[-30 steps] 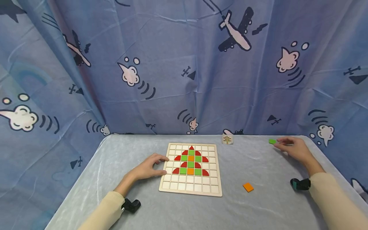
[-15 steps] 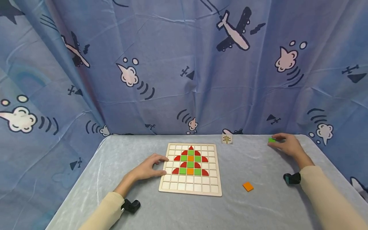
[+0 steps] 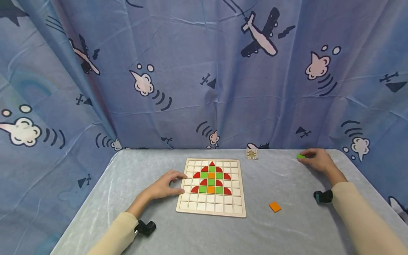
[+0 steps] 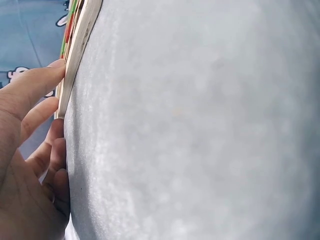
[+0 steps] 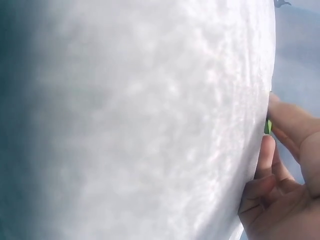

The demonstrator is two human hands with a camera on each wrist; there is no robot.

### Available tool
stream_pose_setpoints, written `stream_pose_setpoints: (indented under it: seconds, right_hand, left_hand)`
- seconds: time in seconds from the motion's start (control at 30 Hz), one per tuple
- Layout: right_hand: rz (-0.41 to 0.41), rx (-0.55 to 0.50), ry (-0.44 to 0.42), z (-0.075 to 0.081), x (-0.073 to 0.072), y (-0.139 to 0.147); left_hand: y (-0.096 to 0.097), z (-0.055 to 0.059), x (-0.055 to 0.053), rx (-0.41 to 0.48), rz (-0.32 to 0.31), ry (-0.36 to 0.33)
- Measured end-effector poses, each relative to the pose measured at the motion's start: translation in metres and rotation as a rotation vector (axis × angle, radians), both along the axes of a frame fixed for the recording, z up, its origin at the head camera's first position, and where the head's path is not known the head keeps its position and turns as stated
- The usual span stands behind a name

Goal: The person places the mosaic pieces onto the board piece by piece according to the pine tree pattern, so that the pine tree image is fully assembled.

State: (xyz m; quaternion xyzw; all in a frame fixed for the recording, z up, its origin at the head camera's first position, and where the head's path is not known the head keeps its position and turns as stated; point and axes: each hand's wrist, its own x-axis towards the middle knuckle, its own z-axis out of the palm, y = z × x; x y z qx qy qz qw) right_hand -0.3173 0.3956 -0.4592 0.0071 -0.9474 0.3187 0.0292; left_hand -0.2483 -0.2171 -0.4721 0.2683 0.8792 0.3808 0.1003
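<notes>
A wooden grid board [image 3: 211, 208] lies in the middle of the table, holding a tree shape of green and orange squares, red rounded pieces and a red triangle on top. My left hand [image 3: 163, 185] rests its thumb and fingertips against the board's left edge; the left wrist view shows them touching the side of the frame [image 4: 80, 55]. At the far right, my right hand [image 3: 318, 162] pinches a small green square tile [image 3: 300, 156] between thumb and fingers, low at the table. Only a sliver of the green tile [image 5: 268, 127] shows in the right wrist view.
An orange square tile [image 3: 275, 207] lies right of the board on the grey table cloth [image 3: 255, 233]. Behind it, near the back edge, is a small pattern card [image 3: 251, 154]. A blue printed curtain [image 3: 178, 71] hangs behind the table.
My right hand has moved slightly left and its thumb and fingers have come together on the green tile. My left hand and the board stay where they were.
</notes>
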Motion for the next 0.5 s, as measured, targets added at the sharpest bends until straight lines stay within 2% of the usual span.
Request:
stream_pose_setpoints:
  seconds: [0.5]
  right_hand:
    - [0.078,-0.039,-0.025,0.0031,0.0001,0.0047]
  left_hand:
    - [0.0008,0.0027,0.0014,-0.005,0.009,-0.001]
